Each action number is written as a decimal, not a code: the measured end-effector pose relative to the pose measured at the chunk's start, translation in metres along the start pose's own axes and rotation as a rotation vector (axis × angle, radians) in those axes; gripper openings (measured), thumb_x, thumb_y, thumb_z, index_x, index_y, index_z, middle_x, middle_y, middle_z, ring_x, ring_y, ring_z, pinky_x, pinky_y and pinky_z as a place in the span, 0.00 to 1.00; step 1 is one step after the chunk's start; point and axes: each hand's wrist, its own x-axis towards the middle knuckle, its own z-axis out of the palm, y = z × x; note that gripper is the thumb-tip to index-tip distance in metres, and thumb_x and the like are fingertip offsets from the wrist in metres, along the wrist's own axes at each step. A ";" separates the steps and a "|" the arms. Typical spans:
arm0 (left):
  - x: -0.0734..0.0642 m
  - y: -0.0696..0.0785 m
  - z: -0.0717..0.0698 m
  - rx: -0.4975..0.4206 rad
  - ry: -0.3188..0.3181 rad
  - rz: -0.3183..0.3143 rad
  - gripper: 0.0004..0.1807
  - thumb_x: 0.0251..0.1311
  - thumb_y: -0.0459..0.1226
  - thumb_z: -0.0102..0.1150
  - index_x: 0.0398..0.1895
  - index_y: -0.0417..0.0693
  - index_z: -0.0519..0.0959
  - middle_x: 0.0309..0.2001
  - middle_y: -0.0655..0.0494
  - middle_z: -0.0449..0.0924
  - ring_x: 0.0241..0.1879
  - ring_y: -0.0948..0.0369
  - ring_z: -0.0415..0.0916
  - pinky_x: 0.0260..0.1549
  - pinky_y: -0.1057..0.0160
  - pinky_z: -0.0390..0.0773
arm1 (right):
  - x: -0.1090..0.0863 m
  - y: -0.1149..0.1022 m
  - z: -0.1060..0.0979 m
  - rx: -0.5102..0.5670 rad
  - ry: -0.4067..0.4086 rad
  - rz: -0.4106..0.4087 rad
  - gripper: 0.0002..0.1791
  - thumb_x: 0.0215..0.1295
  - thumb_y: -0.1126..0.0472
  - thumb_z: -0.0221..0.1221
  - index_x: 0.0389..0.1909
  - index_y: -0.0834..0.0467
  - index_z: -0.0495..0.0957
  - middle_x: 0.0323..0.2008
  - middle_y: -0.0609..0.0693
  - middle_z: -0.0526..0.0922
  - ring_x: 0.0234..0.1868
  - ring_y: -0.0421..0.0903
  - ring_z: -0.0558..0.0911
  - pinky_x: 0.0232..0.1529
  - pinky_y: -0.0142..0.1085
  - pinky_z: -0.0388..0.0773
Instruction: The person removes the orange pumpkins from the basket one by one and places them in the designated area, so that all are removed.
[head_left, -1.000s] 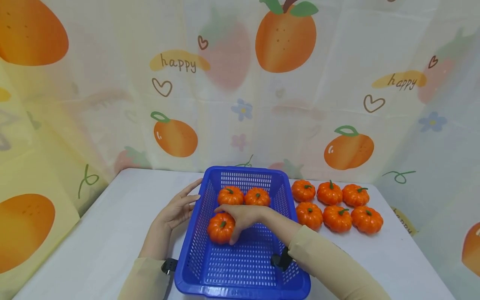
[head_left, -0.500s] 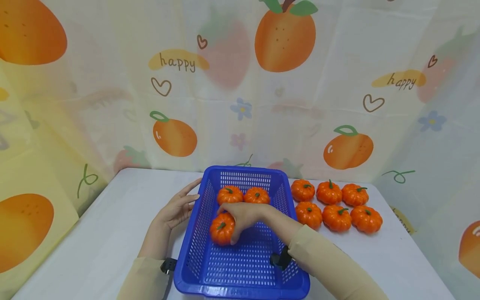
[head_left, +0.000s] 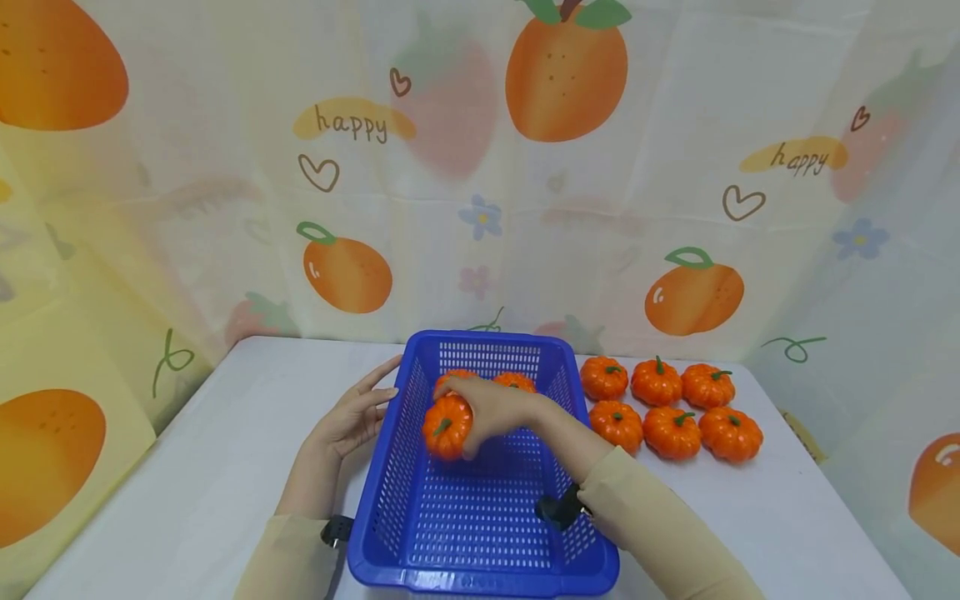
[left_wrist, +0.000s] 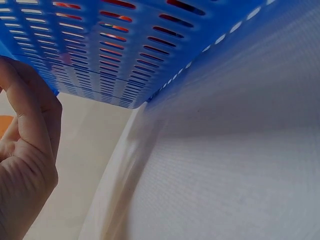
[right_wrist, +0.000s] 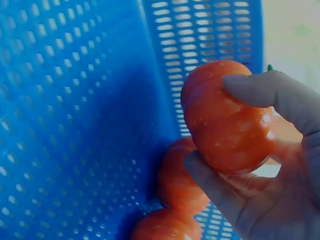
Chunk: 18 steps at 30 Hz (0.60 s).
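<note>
My right hand (head_left: 498, 410) grips a small orange pumpkin (head_left: 447, 429) with a green stem, holding it above the floor of a blue plastic basket (head_left: 487, 581). In the right wrist view, thumb and fingers span the pumpkin (right_wrist: 225, 120), which is off the basket floor. Two more pumpkins lie at the basket's far end, one (head_left: 516, 381) on the right and one (head_left: 454, 377) on the left, both partly covered by my right hand. My left hand (head_left: 354, 427) is at the basket's left side, fingers extended by the rim; the left wrist view shows them beside the slotted wall (left_wrist: 100, 55).
To the right of the basket, several pumpkins (head_left: 672, 433) stand in two rows on the white-covered table (head_left: 810, 533). A fruit-printed curtain (head_left: 480, 250) hangs behind the table. A black strap (head_left: 337, 531) circles the left wrist.
My right hand has raised the pumpkin from the basket floor and moved it slightly toward the far end, covering more of the two pumpkins there. The left hand stays put.
</note>
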 end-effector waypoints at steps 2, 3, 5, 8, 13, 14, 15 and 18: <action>0.000 0.001 0.001 0.003 0.001 -0.003 0.35 0.73 0.31 0.43 0.80 0.57 0.47 0.43 0.59 0.83 0.33 0.64 0.84 0.33 0.69 0.86 | -0.002 0.000 -0.004 0.015 0.035 -0.007 0.46 0.38 0.63 0.75 0.64 0.53 0.66 0.53 0.49 0.76 0.47 0.43 0.76 0.44 0.29 0.81; -0.001 0.002 0.002 0.008 0.000 -0.004 0.35 0.73 0.31 0.43 0.80 0.57 0.47 0.43 0.59 0.83 0.33 0.64 0.84 0.33 0.69 0.86 | -0.003 0.000 -0.005 0.020 0.056 -0.011 0.46 0.38 0.63 0.74 0.64 0.53 0.66 0.53 0.49 0.76 0.48 0.43 0.76 0.45 0.30 0.81; -0.003 0.004 0.004 0.021 0.000 -0.008 0.36 0.73 0.31 0.44 0.80 0.56 0.46 0.44 0.59 0.83 0.34 0.64 0.84 0.35 0.69 0.86 | -0.004 0.000 -0.009 0.032 0.101 -0.009 0.47 0.38 0.64 0.75 0.64 0.53 0.66 0.54 0.49 0.77 0.49 0.44 0.77 0.49 0.33 0.82; -0.006 0.007 0.007 0.036 -0.007 -0.007 0.37 0.73 0.31 0.45 0.80 0.55 0.45 0.44 0.59 0.83 0.34 0.65 0.84 0.35 0.69 0.86 | -0.008 0.000 -0.017 0.058 0.165 0.007 0.48 0.39 0.63 0.74 0.66 0.52 0.66 0.57 0.50 0.75 0.53 0.47 0.76 0.54 0.40 0.82; -0.003 0.005 0.005 0.022 -0.004 0.003 0.36 0.73 0.30 0.44 0.80 0.56 0.47 0.42 0.59 0.83 0.33 0.65 0.84 0.32 0.70 0.85 | -0.021 -0.001 -0.035 0.145 0.263 0.026 0.49 0.42 0.62 0.72 0.69 0.47 0.64 0.61 0.52 0.74 0.55 0.50 0.77 0.57 0.46 0.81; -0.002 0.004 0.003 0.021 0.000 0.004 0.35 0.73 0.30 0.44 0.79 0.56 0.48 0.42 0.58 0.84 0.33 0.64 0.84 0.32 0.70 0.85 | -0.024 -0.001 -0.038 0.167 0.282 0.027 0.48 0.42 0.62 0.72 0.69 0.45 0.64 0.61 0.52 0.74 0.55 0.50 0.78 0.56 0.45 0.81; -0.001 0.003 0.002 0.020 0.005 0.004 0.35 0.73 0.30 0.44 0.79 0.57 0.49 0.42 0.58 0.84 0.33 0.64 0.84 0.32 0.70 0.85 | -0.027 -0.001 -0.042 0.203 0.298 0.026 0.48 0.43 0.63 0.71 0.69 0.44 0.63 0.61 0.52 0.74 0.55 0.50 0.78 0.56 0.44 0.81; 0.000 0.001 0.001 0.027 0.017 0.005 0.35 0.73 0.31 0.45 0.79 0.57 0.49 0.43 0.58 0.83 0.33 0.64 0.84 0.32 0.70 0.86 | -0.037 0.001 -0.049 0.307 0.333 0.022 0.49 0.43 0.66 0.69 0.69 0.40 0.63 0.61 0.52 0.74 0.54 0.51 0.79 0.54 0.42 0.82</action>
